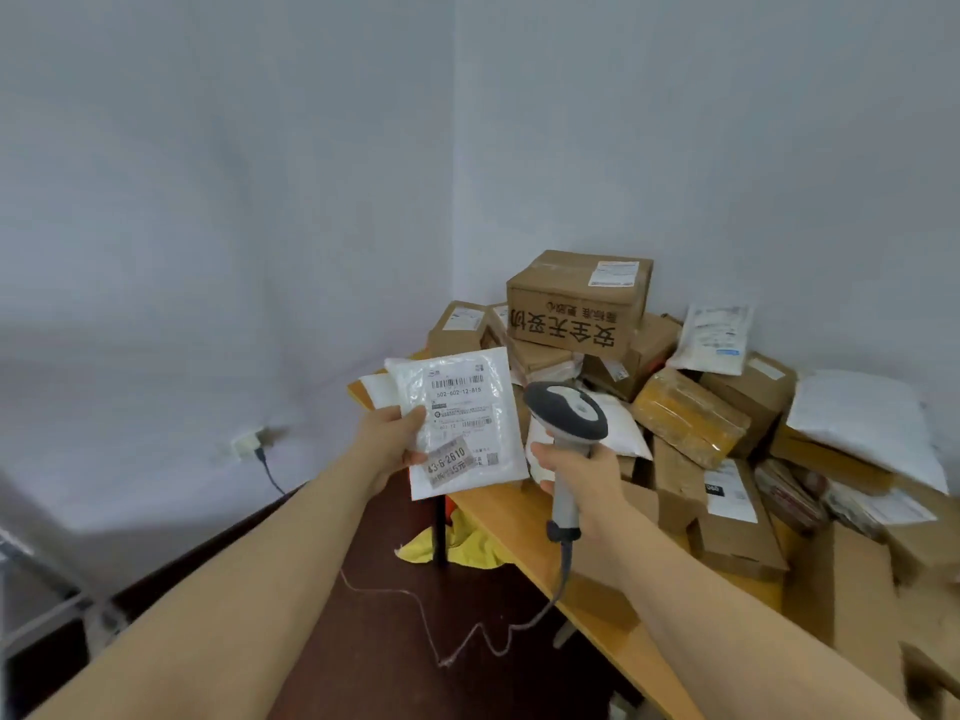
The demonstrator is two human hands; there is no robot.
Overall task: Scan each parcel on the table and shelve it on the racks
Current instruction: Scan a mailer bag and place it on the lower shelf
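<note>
White plastic parcel (460, 420) gripped in left hand (387, 441) off the table's (524, 517) corner, right hand (582, 472) clasping scanner (566, 423): scanning step, aim at barcode next.

Yellow cloth (457, 543) on dark floor (395, 641) under table edge; wall socket (248, 443) w/ plug.

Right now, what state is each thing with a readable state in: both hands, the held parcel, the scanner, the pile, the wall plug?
Left hand: gripping white parcel.
White parcel: held up, label facing camera.
Right hand: gripping scanner.
Scanner: upright, cabled.
Parcel pile: unshelved, heaped on table.
Wall plug: plugged in.
</note>
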